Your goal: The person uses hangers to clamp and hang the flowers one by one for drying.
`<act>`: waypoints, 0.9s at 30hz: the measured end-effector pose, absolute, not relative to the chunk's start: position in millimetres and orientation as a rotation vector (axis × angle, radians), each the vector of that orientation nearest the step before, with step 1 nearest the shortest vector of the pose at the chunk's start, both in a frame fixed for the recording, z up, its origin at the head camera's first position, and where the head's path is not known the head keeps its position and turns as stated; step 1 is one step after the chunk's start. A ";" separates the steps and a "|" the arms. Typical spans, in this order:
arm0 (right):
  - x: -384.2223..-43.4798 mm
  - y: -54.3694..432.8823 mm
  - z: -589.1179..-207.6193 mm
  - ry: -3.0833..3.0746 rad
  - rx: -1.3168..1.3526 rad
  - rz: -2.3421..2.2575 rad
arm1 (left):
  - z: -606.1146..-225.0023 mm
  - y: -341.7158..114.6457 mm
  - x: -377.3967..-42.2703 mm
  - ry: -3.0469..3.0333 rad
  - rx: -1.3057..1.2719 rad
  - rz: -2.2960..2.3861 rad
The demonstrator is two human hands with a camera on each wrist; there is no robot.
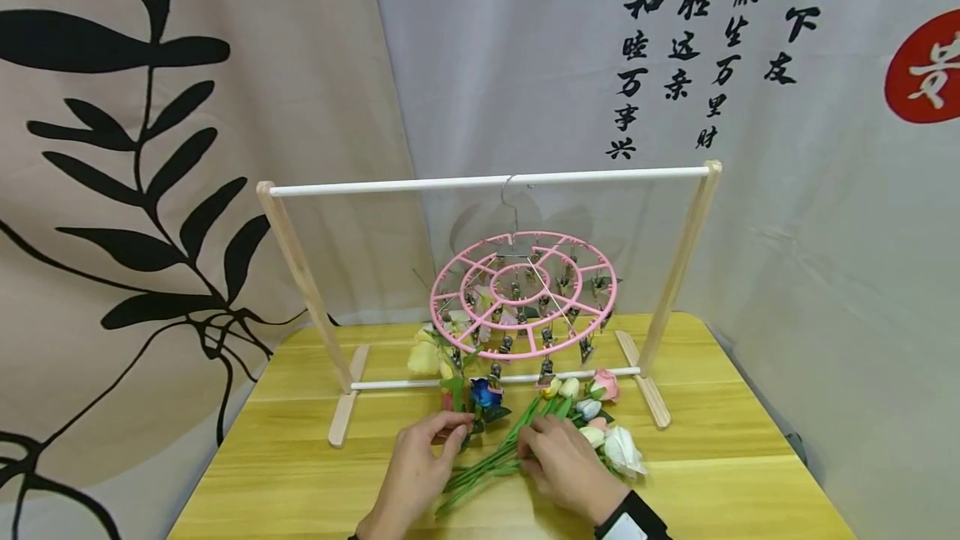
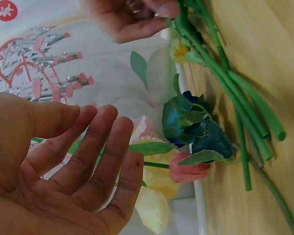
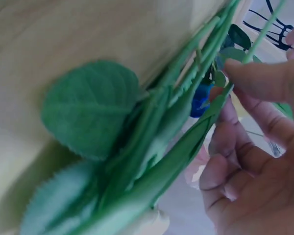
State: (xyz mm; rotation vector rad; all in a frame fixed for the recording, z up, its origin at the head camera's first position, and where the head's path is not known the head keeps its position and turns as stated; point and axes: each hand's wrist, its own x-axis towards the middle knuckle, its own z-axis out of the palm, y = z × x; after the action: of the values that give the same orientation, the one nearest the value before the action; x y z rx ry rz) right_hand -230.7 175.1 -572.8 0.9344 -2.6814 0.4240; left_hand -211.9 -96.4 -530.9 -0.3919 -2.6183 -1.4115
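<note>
Just in front of the pink hanger (image 1: 549, 282), flowers (image 1: 592, 437) are lying on the worktop (image 1: 750, 473)

Right hand (image 1: 566, 465) is pinching a green stem (image 3: 263, 33); left hand (image 1: 420, 457) is hovering, fingers (image 2: 110, 152) relaxed, slightly spread, holding nothing

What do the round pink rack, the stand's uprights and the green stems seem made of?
Round pink rack: probably smooth plastic, evenly coloured with moulded-looking ribs.
Uprights: likely unpainted wood, pale tan and matt.
Green stems: perhaps plastic, smooth with uniform colour and blunt ends.
</note>
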 end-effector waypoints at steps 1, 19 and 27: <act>-230.6 175.3 -571.5 -2.666 0.936 0.419 | -532.1 -96.5 -211.4 -2.624 -0.397 -1.413; -222.3 184.6 -534.0 -2.406 0.878 0.468 | -523.0 -96.9 -201.8 -2.508 -0.276 -1.553; -219.8 197.8 -519.2 -2.266 0.840 0.565 | -513.9 -87.8 -201.8 -2.303 -0.195 -1.818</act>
State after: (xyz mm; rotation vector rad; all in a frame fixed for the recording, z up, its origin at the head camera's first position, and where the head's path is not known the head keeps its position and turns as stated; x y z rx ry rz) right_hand -219.8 197.8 -519.2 0.8399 -2.2663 0.5652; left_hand -201.8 -87.8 -513.9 -0.1952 -2.3033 -1.8182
